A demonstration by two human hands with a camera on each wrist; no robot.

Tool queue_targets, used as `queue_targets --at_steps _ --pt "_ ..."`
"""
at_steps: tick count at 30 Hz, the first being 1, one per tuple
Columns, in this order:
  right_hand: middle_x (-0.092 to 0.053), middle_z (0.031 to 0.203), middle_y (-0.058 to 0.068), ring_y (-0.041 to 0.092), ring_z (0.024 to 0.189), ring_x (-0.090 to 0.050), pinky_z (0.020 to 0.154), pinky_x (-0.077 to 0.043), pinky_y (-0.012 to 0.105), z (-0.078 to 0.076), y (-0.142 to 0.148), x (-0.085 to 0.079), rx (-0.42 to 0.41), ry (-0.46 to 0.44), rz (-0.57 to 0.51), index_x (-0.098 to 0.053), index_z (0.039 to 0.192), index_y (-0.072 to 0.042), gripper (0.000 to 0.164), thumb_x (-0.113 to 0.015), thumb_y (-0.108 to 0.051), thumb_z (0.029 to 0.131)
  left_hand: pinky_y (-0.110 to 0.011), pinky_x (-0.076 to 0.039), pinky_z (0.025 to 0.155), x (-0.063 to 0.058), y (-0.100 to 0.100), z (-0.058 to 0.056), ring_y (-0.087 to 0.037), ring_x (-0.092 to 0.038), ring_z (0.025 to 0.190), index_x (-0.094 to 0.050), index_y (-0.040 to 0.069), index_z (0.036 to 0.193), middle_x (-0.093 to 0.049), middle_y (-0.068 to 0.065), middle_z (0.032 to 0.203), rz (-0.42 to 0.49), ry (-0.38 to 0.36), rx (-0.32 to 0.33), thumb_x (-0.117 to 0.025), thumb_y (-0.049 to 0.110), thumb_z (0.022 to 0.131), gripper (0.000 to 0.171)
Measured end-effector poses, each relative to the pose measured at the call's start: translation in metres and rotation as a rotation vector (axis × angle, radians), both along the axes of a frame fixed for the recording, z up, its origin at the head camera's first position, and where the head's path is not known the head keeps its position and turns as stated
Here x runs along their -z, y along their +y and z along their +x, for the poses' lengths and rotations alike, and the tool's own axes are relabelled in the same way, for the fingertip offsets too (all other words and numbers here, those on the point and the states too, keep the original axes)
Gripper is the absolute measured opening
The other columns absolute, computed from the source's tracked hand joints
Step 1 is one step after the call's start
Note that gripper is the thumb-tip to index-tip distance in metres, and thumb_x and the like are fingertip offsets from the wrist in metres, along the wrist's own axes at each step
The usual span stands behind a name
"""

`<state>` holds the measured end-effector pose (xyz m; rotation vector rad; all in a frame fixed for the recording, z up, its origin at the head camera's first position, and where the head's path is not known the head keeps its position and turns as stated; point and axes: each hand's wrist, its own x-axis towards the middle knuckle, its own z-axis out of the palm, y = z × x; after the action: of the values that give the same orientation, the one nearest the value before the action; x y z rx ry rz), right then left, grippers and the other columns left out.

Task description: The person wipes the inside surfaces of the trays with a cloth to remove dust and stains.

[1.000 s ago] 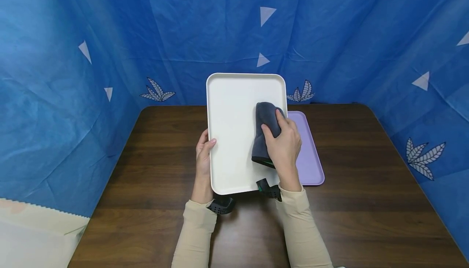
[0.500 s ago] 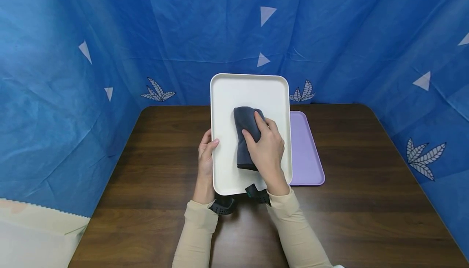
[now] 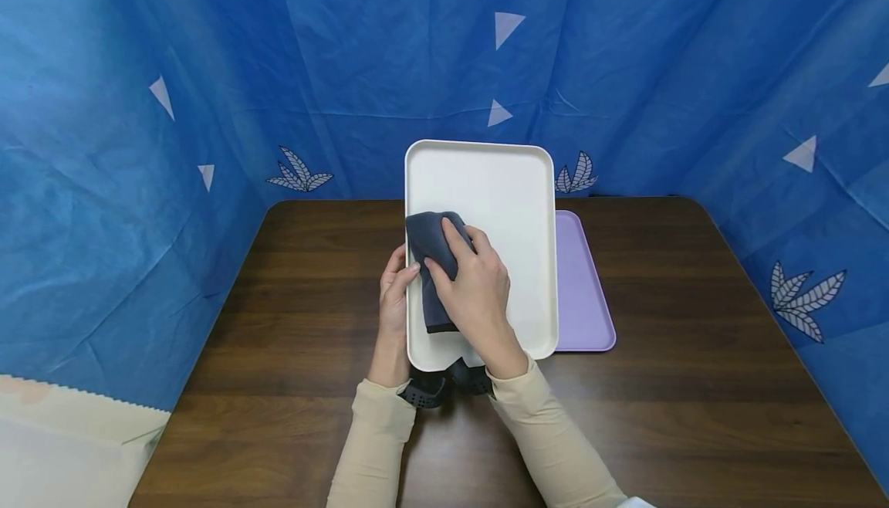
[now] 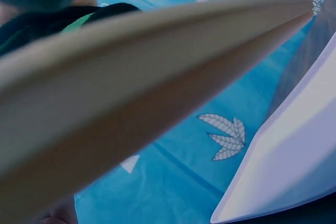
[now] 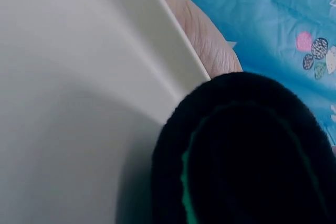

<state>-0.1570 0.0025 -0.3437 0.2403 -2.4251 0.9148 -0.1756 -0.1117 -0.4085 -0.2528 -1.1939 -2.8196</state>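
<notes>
A white rectangular tray (image 3: 500, 191) is held tilted up above the table, its inner face toward me. My left hand (image 3: 394, 292) grips its left edge, thumb over the rim and the other fingers partly hidden behind. My right hand (image 3: 475, 284) holds a folded dark grey cloth (image 3: 432, 242) against the tray's inner face, at the left rim close to the left thumb. In the right wrist view the cloth (image 5: 236, 150) looks black with green stitching, beside the tray wall (image 5: 173, 51). The left wrist view shows the tray's underside edge (image 4: 131, 87) close up.
A purple tray (image 3: 585, 292) lies on the brown wooden table (image 3: 694, 353), partly covered from view by the white tray. Blue patterned curtain (image 3: 361, 52) hangs behind and at both sides of the table. Something pale (image 3: 62, 446) is at the lower left.
My right hand has slid the cloth leftward and slightly down across the white tray, from its right side to its left rim. The tray and left hand have shifted slightly right.
</notes>
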Motion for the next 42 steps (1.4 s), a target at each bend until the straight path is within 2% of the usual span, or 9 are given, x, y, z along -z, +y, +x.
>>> queue_targets --at_steps 6,15,21,27,32,37,42 --pt "-0.061 0.123 0.023 0.037 0.098 -0.066 0.078 -0.056 0.049 0.000 -0.002 0.001 -0.008 0.020 0.018 -0.062 0.132 -0.008 0.057 -0.081 -0.022 0.081 -0.020 -0.055 0.075 0.001 0.001 0.000 -0.007 -0.064 0.089 -0.066 0.021 0.112 -0.063 0.003 0.104 0.009 0.002 0.004 -0.035 -0.004 0.094 0.044" --pt "-0.062 0.124 0.019 0.035 0.101 -0.066 0.079 -0.056 0.048 -0.001 0.004 0.002 -0.003 -0.009 0.003 -0.061 0.134 -0.011 0.058 -0.081 -0.022 0.081 -0.020 -0.055 0.077 0.002 0.002 -0.001 -0.007 -0.065 0.090 -0.065 0.020 0.114 -0.063 0.003 0.105 -0.011 -0.004 -0.010 -0.036 -0.003 0.094 0.043" --pt "-0.062 0.124 0.021 0.038 0.100 -0.067 0.080 -0.056 0.050 -0.001 0.013 0.004 0.014 -0.016 -0.028 -0.060 0.134 -0.010 0.057 -0.080 -0.021 0.082 -0.020 -0.055 0.078 0.004 0.002 -0.001 -0.007 -0.066 0.092 -0.064 0.021 0.116 -0.063 0.003 0.106 -0.040 -0.014 -0.010 -0.038 -0.001 0.094 0.040" --pt "-0.061 0.124 0.021 0.039 0.100 -0.066 0.080 -0.055 0.052 -0.001 0.028 0.008 0.073 -0.037 -0.065 -0.060 0.135 -0.011 0.057 -0.080 -0.022 0.082 -0.020 -0.055 0.075 0.003 0.001 0.000 -0.007 -0.067 0.087 -0.064 0.021 0.114 -0.065 0.003 0.102 -0.065 -0.025 -0.041 -0.038 -0.001 0.093 0.040" --pt "-0.060 0.125 0.020 0.038 0.106 -0.064 0.084 -0.053 0.052 0.000 0.042 0.010 0.134 -0.097 -0.107 -0.058 0.136 -0.012 0.058 -0.078 -0.023 0.083 -0.019 -0.056 0.073 0.002 -0.001 0.000 -0.006 -0.067 0.085 -0.065 0.021 0.111 -0.066 0.004 0.099 -0.053 -0.027 -0.068 -0.039 -0.001 0.092 0.039" --pt "-0.059 0.127 0.021 0.040 0.109 -0.062 0.086 -0.050 0.054 0.000 0.057 0.012 0.181 -0.159 -0.149 -0.056 0.138 -0.012 0.058 -0.077 -0.025 0.085 -0.020 -0.056 0.072 0.002 -0.003 0.001 -0.007 -0.068 0.083 -0.065 0.020 0.112 -0.066 0.003 0.099 -0.028 -0.027 -0.068 -0.039 -0.002 0.093 0.039" --pt "-0.059 0.124 0.021 0.042 0.106 -0.061 0.083 -0.050 0.055 -0.001 0.069 0.015 0.218 -0.188 -0.163 -0.056 0.139 -0.012 0.058 -0.075 -0.028 0.086 -0.021 -0.057 0.073 0.002 -0.005 0.000 -0.008 -0.069 0.085 -0.065 0.018 0.113 -0.067 0.002 0.100 -0.008 -0.015 -0.065 -0.038 -0.002 0.094 0.039"
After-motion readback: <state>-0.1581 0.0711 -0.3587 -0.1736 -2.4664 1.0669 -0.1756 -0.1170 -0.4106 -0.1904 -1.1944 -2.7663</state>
